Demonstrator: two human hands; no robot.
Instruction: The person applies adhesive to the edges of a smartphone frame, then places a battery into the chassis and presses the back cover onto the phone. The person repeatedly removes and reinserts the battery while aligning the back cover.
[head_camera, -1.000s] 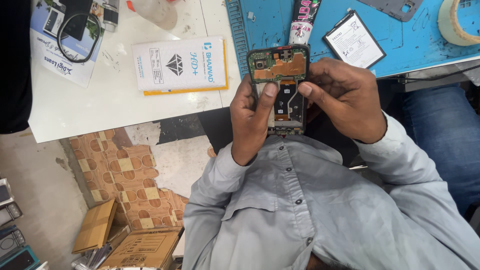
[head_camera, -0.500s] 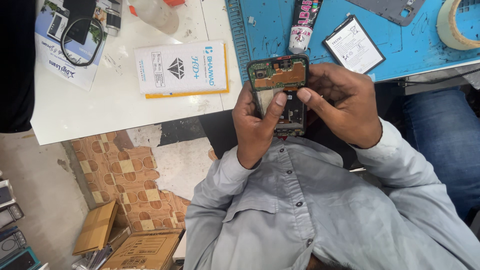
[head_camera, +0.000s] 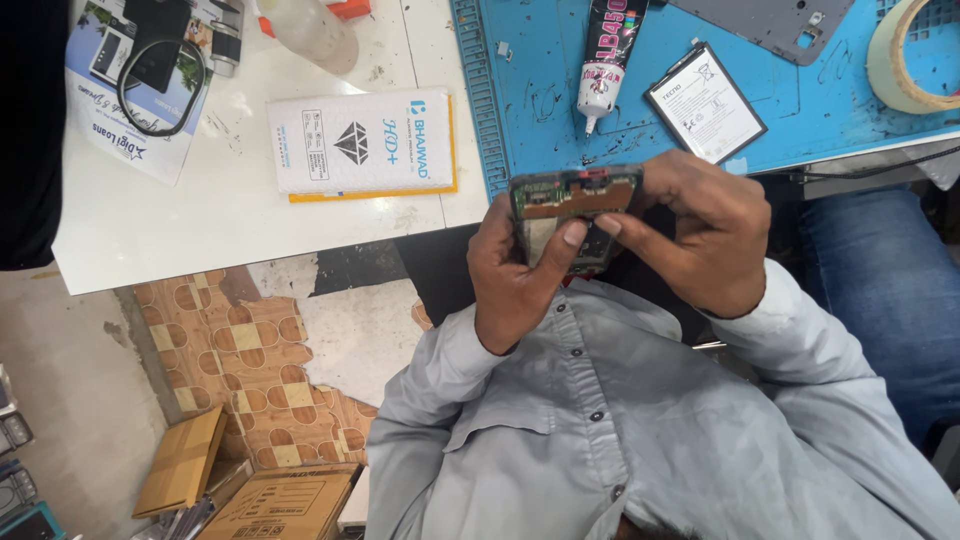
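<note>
An opened smartphone, its back off and circuit board showing, is held in front of my chest just below the blue work mat. My left hand grips its left side, thumb pressed on the inner parts. My right hand wraps the right side, its thumb meeting the left thumb on the middle of the phone. A flat phone battery and a black glue tube lie on the mat just beyond my hands.
A white and yellow flat box lies on the white table. A tape roll and a grey back cover sit on the mat. Cardboard boxes rest on the tiled floor. Someone's jeans-clad leg is at right.
The phone has tilted so its top end faces the camera more, appearing shorter, and both hands have shifted slightly lower and right in view, thumbs still pressed on the phone's inside.
</note>
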